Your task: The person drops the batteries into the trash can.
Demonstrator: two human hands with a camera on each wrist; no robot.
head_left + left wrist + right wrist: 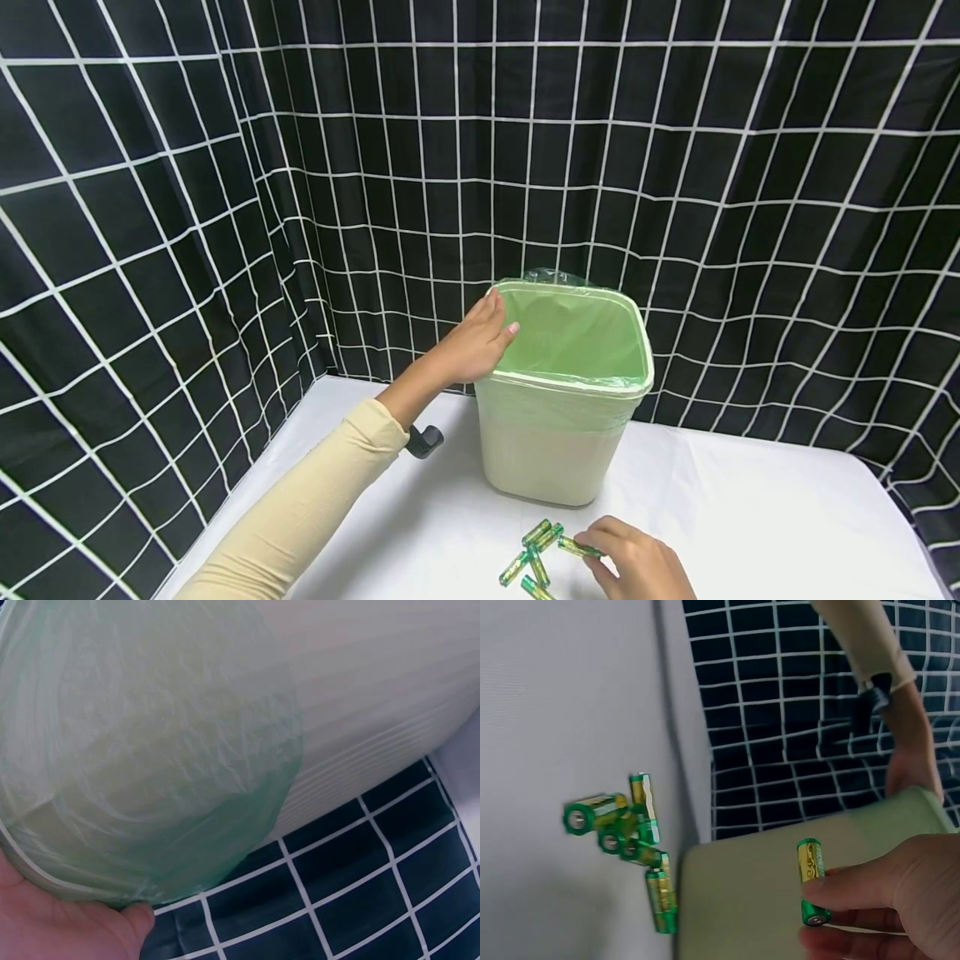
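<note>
A light trash bin [551, 458] stands upright, lined with a thin green plastic bag [577, 333] folded over its rim. My left hand [476, 342] holds the bin's left rim, the thumb lying over the opening; the left wrist view shows the hand [67, 930] against the liner's edge. Between thumb and fingers, my right hand [637, 558] pinches a green and gold battery [812, 881]. Several similar batteries [536, 562] lie in a loose cluster on the table, just left of that hand and in front of the bin.
A white cloth covers the table [750, 508]. Black curtains [570, 150] with a white grid hang behind and at the left. Past my left sleeve [315, 492], a dark strap-like piece [425, 442] shows at the wrist.
</note>
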